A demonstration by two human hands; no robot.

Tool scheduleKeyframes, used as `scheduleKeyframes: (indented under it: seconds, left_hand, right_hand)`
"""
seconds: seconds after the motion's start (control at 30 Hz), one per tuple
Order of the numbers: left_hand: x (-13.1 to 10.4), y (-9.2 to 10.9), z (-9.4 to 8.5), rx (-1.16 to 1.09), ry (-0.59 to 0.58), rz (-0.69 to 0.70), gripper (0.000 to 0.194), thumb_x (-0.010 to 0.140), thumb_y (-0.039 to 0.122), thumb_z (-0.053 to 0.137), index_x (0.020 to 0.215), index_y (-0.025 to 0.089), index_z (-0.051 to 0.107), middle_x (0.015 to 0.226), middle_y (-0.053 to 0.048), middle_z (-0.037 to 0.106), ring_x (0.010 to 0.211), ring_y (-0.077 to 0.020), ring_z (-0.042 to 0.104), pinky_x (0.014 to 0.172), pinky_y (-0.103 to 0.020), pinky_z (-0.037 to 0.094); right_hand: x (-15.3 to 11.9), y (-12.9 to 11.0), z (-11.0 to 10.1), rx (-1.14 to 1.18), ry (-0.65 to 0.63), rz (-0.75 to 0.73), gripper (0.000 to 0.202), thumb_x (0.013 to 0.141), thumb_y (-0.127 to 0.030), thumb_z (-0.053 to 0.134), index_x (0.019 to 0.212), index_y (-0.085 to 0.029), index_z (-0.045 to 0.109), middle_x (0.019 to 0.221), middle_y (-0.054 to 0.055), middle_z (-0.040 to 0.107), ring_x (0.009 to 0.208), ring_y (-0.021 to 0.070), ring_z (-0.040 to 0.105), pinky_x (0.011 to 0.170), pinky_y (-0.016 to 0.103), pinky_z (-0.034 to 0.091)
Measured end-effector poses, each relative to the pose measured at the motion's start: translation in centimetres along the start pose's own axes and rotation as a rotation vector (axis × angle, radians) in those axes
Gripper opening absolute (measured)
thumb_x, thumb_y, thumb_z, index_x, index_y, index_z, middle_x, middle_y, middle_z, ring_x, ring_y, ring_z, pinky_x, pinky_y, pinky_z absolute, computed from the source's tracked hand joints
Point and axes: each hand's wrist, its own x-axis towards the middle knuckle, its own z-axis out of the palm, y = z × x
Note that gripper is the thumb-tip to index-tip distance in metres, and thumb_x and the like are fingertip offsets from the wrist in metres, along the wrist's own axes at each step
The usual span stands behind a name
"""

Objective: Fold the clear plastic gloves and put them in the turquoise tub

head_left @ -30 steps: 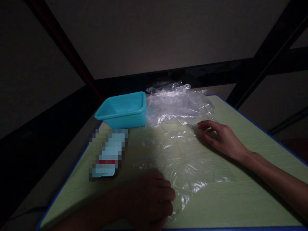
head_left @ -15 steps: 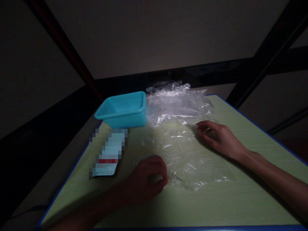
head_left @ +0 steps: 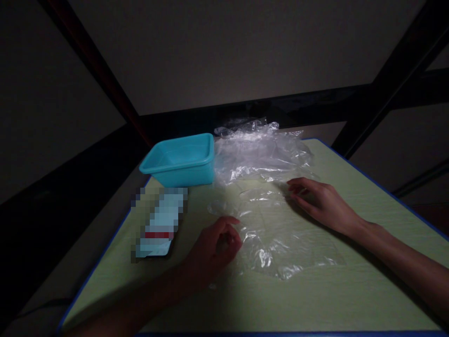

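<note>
Your left hand (head_left: 212, 245) moved forward; clear film (head_left: 271, 245) beside it lay rumpled; grip too dim to tell. Your right hand (head_left: 324, 204) stayed, fingertips parted.

Open: near-R tabletop (head_left: 315, 304) betw. L forearm (head_left: 150, 297) & R forearm (head_left: 396, 257); far-R corner beyond R hand (head_left: 322, 201) also free. Narrow lane betw. phone (head_left: 163, 220) & clear plastic sheet (head_left: 291, 238), L hand (head_left: 217, 241) at near end
Blocked: far L by blue tub (head_left: 185, 174), far ctr by crumpled plastic heap (head_left: 263, 154), no obvious gap betw. tub & heap; wall (head_left: 245, 56) behind both; R forearm cuts across R side
</note>
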Motion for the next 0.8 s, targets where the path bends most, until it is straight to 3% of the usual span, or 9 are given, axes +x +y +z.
scheduleKeyframes:
  seconds: [0.1,0.2,0.27,0.33,0.43,0.53,0.8]
  left_hand:
    - [0.1,-0.1,0.0,0.181,0.083,0.057,0.023,0.078,0.015,0.049,0.101,0.016,0.049,0.072,0.000,0.059,0.060,-0.0110,0.055,0.057,-0.022,0.046]
    - [-0.2,-0.2,-0.2,0.399,0.106,0.302,0.020,0.079,0.013,0.049,0.099,0.015,0.052,0.081,-0.005,0.061,0.071,-0.0141,0.057,0.064,-0.026,0.049]
    - [-0.5,-0.1,-0.4,0.512,0.020,0.476,0.021,0.082,0.014,0.047,0.103,0.015,0.053,0.093,-0.009,0.063,0.086,-0.0174,0.059,0.075,-0.031,0.051]
    - [-0.6,0.1,-0.4,0.597,-0.121,0.554,0.027,0.085,0.018,0.046,0.112,0.013,0.050,0.108,-0.013,0.062,0.102,-0.0206,0.057,0.087,-0.035,0.048]
    - [-0.6,0.3,-0.3,0.666,-0.337,0.519,0.042,0.087,0.028,0.047,0.123,0.009,0.045,0.130,-0.018,0.049,0.124,-0.0267,0.042,0.100,-0.041,0.040]
    - [-0.4,0.5,-0.3,0.654,-0.473,0.444,0.056,0.085,0.041,0.050,0.129,0.008,0.042,0.142,-0.021,0.034,0.134,-0.0320,0.024,0.104,-0.048,0.033]
    - [-0.1,1.0,-0.7,0.615,-0.600,0.364,0.067,0.083,0.056,0.046,0.135,0.015,0.038,0.146,-0.020,0.025,0.136,-0.0353,0.016,0.105,-0.054,0.026]
  right_hand:
    - [0.0,0.0,0.0,-0.006,0.002,-0.012,0.026,0.082,-0.030,0.043,0.097,-0.013,0.056,0.083,0.011,0.067,0.069,0.0201,0.064,0.063,0.034,0.052]
    - [0.0,0.0,0.0,-0.006,0.001,-0.021,0.026,0.082,-0.029,0.044,0.098,-0.013,0.056,0.085,0.012,0.068,0.070,0.0203,0.065,0.064,0.034,0.052]
    - [0.0,0.0,0.0,-0.005,0.004,-0.024,0.025,0.082,-0.029,0.044,0.097,-0.013,0.056,0.085,0.011,0.068,0.070,0.0204,0.065,0.063,0.034,0.052]
    - [0.0,-0.1,0.1,-0.007,0.008,-0.027,0.024,0.082,-0.028,0.045,0.097,-0.014,0.056,0.085,0.011,0.068,0.070,0.0205,0.065,0.063,0.034,0.052]
    - [0.0,-0.1,0.2,-0.009,0.002,-0.031,0.023,0.082,-0.028,0.045,0.097,-0.015,0.056,0.085,0.011,0.068,0.070,0.0208,0.065,0.063,0.035,0.052]
    - [0.0,-0.1,0.1,-0.014,-0.003,-0.028,0.023,0.082,-0.027,0.044,0.097,-0.015,0.056,0.086,0.011,0.068,0.071,0.0211,0.065,0.064,0.035,0.052]
    - [0.1,0.0,-0.1,-0.039,0.006,-0.036,0.025,0.083,-0.027,0.042,0.097,-0.013,0.056,0.091,0.013,0.068,0.077,0.0230,0.064,0.068,0.038,0.052]
